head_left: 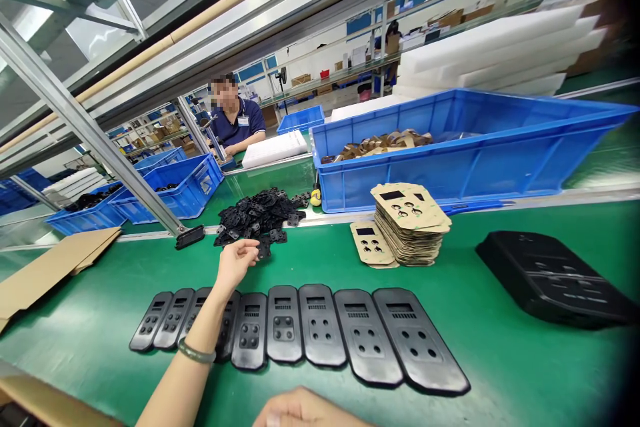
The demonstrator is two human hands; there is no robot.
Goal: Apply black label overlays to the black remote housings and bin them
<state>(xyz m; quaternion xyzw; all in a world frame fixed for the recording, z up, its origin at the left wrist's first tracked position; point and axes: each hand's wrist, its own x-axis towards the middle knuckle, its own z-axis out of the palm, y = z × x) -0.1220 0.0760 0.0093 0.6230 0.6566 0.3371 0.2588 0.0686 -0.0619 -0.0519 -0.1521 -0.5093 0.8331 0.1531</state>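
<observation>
Left hand [239, 260]: thumb and fingertips brought together, apparently pinching the near edge of one small black keypad piece [264, 251], just in front of the loose keypad pile [253, 217] on the green counter [320, 260]. Right hand [300, 408]: fingers curled, cut off by the lower edge of view; cannot tell whether it grips anything. Handling estimate: keypad piece very light, thin, probably soft and rubbery, grippy rather than slippery, hard to break; best held by its rim, off the button domes. Nearer the body, nine black panels [323, 327] in a row, likely light, stiff plastic, smooth enough to slide and scuff; long side edges give the safest hold. Domed buttons show in several panels at left; the three rightmost have bare round holes. Beyond, a stack of tan cut-out sheets [413, 230], presumably thin and easily creased. Lettering: pale marks on the black housing [555, 280] and a co-worker's chest badge [243, 121], both illegible; no brand readable.
</observation>
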